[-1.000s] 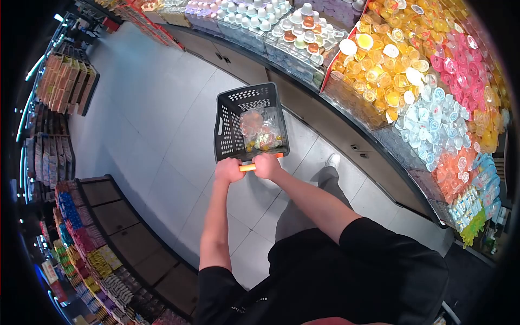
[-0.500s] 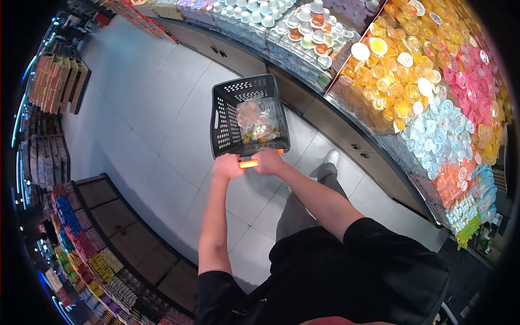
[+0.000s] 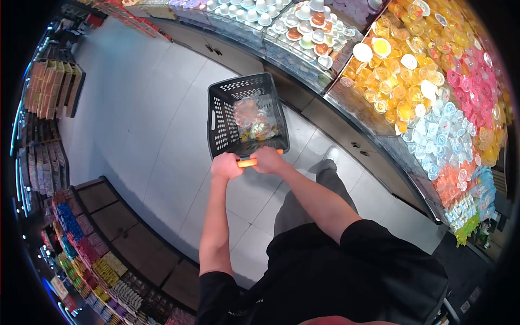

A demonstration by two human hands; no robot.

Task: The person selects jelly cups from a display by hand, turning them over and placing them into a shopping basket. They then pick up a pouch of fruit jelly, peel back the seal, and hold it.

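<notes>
Both my hands are wrapped round the orange handle (image 3: 247,163) of a black shopping basket (image 3: 216,132). My left hand (image 3: 226,166) grips the handle's left part, and my right hand (image 3: 267,161) grips it further right, with a short stretch of orange showing between them. Perforated sides surround several clear plastic packs inside the basket. One pack (image 3: 247,111) looks pinkish; another pack (image 3: 261,129) below it holds pale and yellowish pieces I cannot make out. What carries the basket from beneath is hidden.
A curved display counter (image 3: 338,122) runs along the right, heaped with yellow jelly cups (image 3: 403,108) and other coloured cups. Low shelving (image 3: 124,216) with packaged goods curves along the lower left. Pale floor tiles (image 3: 146,124) lie between them. Stacked boxes (image 3: 49,89) stand at far left.
The basket and my hands have shifted very slightly left in view. My grip on the handle is the same.
</notes>
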